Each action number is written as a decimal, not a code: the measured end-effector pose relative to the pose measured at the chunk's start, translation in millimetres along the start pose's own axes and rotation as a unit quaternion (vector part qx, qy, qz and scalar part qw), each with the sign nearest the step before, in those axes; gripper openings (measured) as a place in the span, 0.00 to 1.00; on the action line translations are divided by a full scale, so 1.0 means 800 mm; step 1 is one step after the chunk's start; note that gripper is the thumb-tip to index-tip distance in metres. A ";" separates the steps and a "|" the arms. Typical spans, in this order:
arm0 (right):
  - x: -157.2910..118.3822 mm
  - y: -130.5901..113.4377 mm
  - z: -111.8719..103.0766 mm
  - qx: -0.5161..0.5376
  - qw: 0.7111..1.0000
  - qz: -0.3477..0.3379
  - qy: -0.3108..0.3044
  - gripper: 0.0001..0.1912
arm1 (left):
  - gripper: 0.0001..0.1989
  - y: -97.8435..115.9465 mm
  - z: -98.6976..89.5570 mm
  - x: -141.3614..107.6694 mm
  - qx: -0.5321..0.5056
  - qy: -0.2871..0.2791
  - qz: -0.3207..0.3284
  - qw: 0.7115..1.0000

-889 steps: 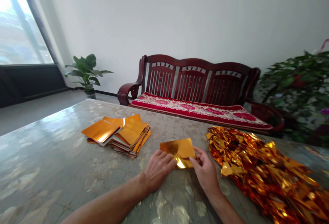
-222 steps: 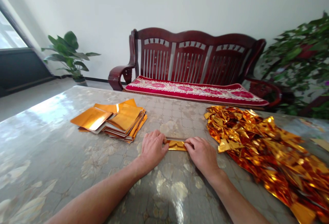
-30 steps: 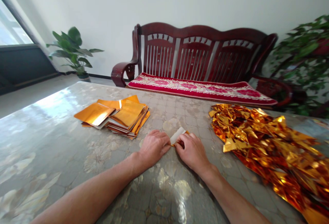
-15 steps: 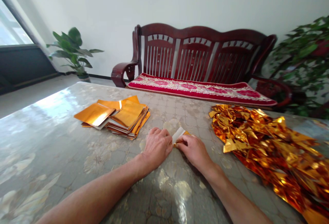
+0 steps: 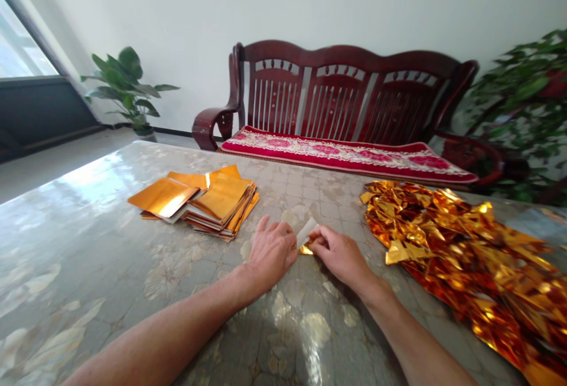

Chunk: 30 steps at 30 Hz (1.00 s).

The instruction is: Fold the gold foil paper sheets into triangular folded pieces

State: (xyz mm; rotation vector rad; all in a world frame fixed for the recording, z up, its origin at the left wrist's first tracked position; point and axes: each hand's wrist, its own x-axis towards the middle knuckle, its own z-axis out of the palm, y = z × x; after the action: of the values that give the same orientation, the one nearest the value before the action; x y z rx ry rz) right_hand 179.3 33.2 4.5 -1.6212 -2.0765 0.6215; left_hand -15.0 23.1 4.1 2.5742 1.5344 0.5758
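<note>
A small sheet of gold foil paper, partly folded with its white back showing, lies on the table between my hands. My left hand rests at the paper's left side, its thumb and forefinger closed on that edge while the outer fingers lift slightly. At the right side, my right hand pinches the paper between thumb and fingers. Shiny gold shows at the near edge. Much of the sheet is hidden under the fingers.
Left of my hands sits a loose stack of gold foil paper squares. A large heap of folded gold foil pieces covers the table's right side. Beyond the patterned table stand a wooden bench and a potted plant.
My right hand has shifted slightly right along the paper, and more gold shows at its near edge. The white strip looks narrower. My left hand has stayed nearly in place, one outer finger lifting.
</note>
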 end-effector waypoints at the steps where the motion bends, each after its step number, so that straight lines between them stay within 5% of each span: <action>1: 0.000 -0.001 0.001 -0.002 1.000 0.001 0.005 0.08 | 0.04 0.000 0.000 0.000 -0.003 -0.003 -0.002 1.000; 15: 0.001 -0.003 0.008 -0.047 0.998 -0.003 0.028 0.06 | 0.03 0.001 0.003 -0.001 0.014 0.000 -0.008 1.000; 23: -0.005 0.000 0.012 -0.089 0.994 -0.039 0.045 0.02 | 0.12 0.000 0.008 -0.006 0.013 0.011 0.077 0.997; 30: -0.009 0.010 0.007 -0.071 0.996 -0.053 0.031 0.04 | 0.12 0.002 0.010 -0.006 0.041 -0.018 0.089 0.995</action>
State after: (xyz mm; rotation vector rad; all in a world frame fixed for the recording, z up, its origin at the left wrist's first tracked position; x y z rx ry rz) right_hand 183.9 27.2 -4.7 -1.5716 -2.1861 0.3913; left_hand -12.7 19.3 -4.6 2.7858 1.3551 0.4897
